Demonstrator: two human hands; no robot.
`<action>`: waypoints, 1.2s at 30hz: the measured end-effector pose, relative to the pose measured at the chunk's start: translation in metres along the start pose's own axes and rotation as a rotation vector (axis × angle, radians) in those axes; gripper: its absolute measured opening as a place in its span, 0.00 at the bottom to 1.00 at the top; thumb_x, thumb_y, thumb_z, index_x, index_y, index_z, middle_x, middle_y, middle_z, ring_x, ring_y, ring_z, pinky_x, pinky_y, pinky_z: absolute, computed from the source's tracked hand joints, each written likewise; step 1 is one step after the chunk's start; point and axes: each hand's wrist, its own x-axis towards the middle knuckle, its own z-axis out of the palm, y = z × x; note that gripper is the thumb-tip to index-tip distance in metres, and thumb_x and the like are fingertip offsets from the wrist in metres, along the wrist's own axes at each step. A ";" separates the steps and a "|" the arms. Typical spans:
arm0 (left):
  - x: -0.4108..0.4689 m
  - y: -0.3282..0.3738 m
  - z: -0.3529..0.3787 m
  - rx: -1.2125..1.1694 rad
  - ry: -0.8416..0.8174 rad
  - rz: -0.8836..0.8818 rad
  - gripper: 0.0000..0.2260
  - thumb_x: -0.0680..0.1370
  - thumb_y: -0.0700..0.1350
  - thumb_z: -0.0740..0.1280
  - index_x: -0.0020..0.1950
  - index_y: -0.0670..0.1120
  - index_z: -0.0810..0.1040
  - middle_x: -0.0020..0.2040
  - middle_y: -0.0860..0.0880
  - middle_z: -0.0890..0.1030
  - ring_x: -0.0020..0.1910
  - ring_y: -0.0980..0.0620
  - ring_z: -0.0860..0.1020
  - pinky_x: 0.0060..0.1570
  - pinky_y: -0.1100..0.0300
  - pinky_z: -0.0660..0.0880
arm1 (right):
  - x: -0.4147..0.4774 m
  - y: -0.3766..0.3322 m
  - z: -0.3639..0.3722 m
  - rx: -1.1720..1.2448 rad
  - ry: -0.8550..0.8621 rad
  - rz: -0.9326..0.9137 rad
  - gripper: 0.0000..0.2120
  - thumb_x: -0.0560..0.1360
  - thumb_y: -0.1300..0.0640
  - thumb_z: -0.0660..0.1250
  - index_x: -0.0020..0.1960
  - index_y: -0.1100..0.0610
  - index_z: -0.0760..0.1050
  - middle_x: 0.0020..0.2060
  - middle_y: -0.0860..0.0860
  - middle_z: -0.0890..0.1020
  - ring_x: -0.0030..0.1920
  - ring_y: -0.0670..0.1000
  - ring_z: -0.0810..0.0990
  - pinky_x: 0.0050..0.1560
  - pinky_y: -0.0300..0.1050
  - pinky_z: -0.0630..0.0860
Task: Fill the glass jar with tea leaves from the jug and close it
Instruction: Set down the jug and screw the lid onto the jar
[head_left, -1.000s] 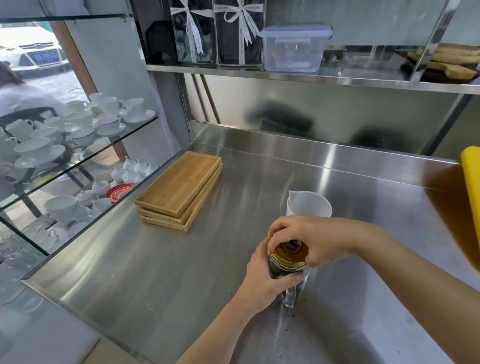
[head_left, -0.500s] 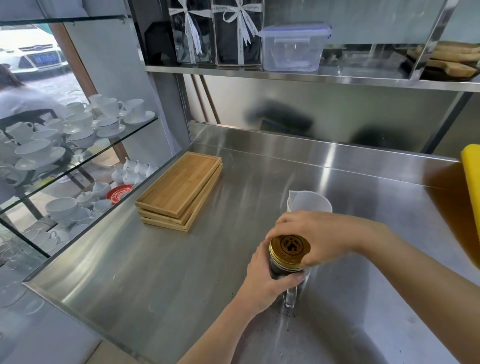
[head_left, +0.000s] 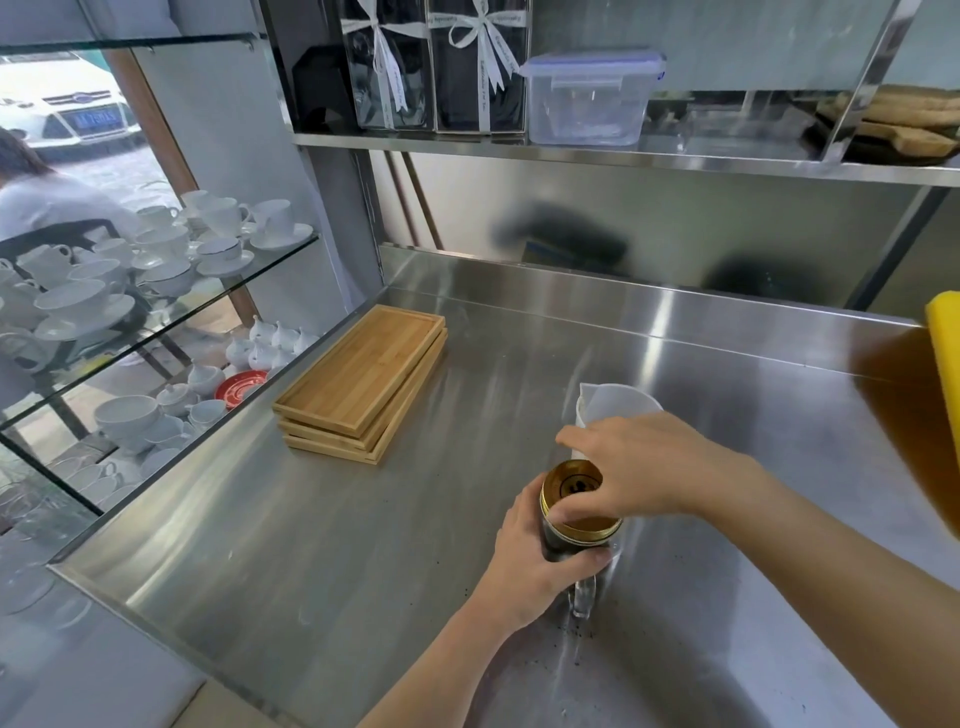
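A glass jar (head_left: 563, 548), dark with tea leaves, stands on the steel counter (head_left: 322, 545) near its front. My left hand (head_left: 530, 564) wraps around the jar's body from the left. A gold lid (head_left: 571, 486) sits on the jar's mouth, and my right hand (head_left: 639, 470) grips its right rim with thumb and fingers from above. Just behind the jar stands the white plastic jug (head_left: 618, 408), upright, its inside looking empty.
A stack of bamboo trays (head_left: 363, 382) lies at the counter's left. Loose tea specks dot the steel around the jar. Glass shelves of white cups (head_left: 156, 249) stand at the left; a yellow object (head_left: 945, 353) sits at the right edge. A shelf overhead holds a plastic box (head_left: 592, 96).
My right hand has turned on the gold lid, shifting from covering its top to holding its right side, so the lid's top now shows. My left hand and the jar stay put.
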 end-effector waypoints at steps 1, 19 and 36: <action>0.000 0.001 0.000 0.000 0.005 0.001 0.37 0.60 0.67 0.75 0.65 0.67 0.63 0.66 0.56 0.73 0.68 0.50 0.70 0.70 0.45 0.67 | 0.000 0.002 0.001 0.021 -0.029 -0.006 0.34 0.66 0.29 0.61 0.66 0.47 0.64 0.56 0.47 0.76 0.55 0.50 0.75 0.50 0.48 0.75; -0.003 0.005 -0.002 -0.017 -0.024 -0.003 0.39 0.60 0.67 0.76 0.66 0.63 0.63 0.66 0.54 0.73 0.67 0.51 0.71 0.70 0.48 0.69 | -0.004 0.005 0.003 0.030 0.026 -0.010 0.30 0.68 0.33 0.62 0.63 0.48 0.66 0.54 0.47 0.76 0.53 0.50 0.75 0.49 0.49 0.76; 0.005 0.021 -0.019 -0.145 -0.259 -0.014 0.34 0.65 0.40 0.77 0.64 0.54 0.64 0.59 0.52 0.75 0.55 0.65 0.78 0.54 0.69 0.74 | -0.004 0.011 0.008 0.221 -0.173 -0.137 0.33 0.66 0.45 0.73 0.65 0.34 0.61 0.53 0.47 0.69 0.51 0.48 0.71 0.49 0.44 0.75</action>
